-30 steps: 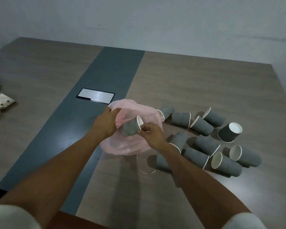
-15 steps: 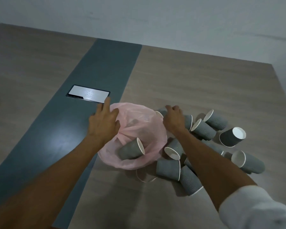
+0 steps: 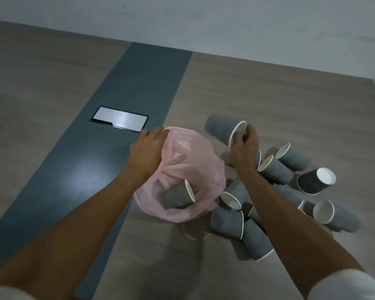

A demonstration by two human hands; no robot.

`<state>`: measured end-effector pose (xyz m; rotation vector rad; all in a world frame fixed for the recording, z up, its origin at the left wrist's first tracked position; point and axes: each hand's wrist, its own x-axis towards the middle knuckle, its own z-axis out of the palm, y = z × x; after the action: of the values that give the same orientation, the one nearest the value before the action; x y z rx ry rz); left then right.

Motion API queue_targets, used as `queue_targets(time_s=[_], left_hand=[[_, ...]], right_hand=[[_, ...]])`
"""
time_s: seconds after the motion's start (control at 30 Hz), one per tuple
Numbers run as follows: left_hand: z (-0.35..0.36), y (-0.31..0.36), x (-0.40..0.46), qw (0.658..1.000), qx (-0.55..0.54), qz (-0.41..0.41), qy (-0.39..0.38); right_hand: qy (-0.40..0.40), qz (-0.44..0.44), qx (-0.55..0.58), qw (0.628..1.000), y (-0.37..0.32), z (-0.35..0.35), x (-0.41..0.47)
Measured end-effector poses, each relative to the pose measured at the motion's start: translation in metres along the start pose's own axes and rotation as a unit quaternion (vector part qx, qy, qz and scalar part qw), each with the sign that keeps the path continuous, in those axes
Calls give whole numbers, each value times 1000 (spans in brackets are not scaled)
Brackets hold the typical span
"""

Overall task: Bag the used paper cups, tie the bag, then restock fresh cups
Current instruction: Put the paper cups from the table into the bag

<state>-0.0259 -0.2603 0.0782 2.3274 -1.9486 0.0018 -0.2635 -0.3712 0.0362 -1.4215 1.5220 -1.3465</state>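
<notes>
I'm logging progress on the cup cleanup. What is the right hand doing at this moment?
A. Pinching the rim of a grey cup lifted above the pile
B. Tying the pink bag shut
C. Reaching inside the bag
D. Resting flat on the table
A: the right hand pinches the white rim of a grey cup beside the pink bag, which the left hand holds open.

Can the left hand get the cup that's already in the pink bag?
Probably yes. The left hand holds the far rim of the pink bag, whose mouth gapes open, and the cup inside lies uncovered near the opening. It would have to let go of the rim first.
</notes>
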Motion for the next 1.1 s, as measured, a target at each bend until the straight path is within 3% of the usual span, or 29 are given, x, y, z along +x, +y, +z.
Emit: queue_targets(time_s=[0.1,0.17,0.23,0.3,0.4,0.47,0.6,0.83,0.97,1.03,1.1], left_hand=[[-4,7,3,1000,-17,-3,-5],[-6,11,3,1000,-25,-2,-6],[-6,13,4,1000,-28,7,-6],[-5,13,4,999,-26,19,-7],[-2,17,3,999,-23,22,-17],[-2,21,1,999,-19,17,-19],[2,25,-1,999,-24,10,-22],[1,16,0,999,-49,16,4],[4,9,8,995,-95,7,3],[6,7,16,994,-113,12,-2],[9,5,22,993,-113,33,3]], right_hand=[[-195,35,3,980,-1,2,-36],[-342,97,-21,935,4,10,-55],[-412,148,-75,896,9,15,-65],[-363,127,-152,911,9,11,-64],[-154,75,-266,948,10,-22,-45],[-78,107,-288,949,16,-47,-26],[-101,213,-299,925,45,-62,9],[-106,296,-194,929,56,-48,25],[-37,174,-61,982,13,-36,-2],[-85,126,0,988,-2,-31,-27],[-172,104,-20,979,-7,-17,-51]])
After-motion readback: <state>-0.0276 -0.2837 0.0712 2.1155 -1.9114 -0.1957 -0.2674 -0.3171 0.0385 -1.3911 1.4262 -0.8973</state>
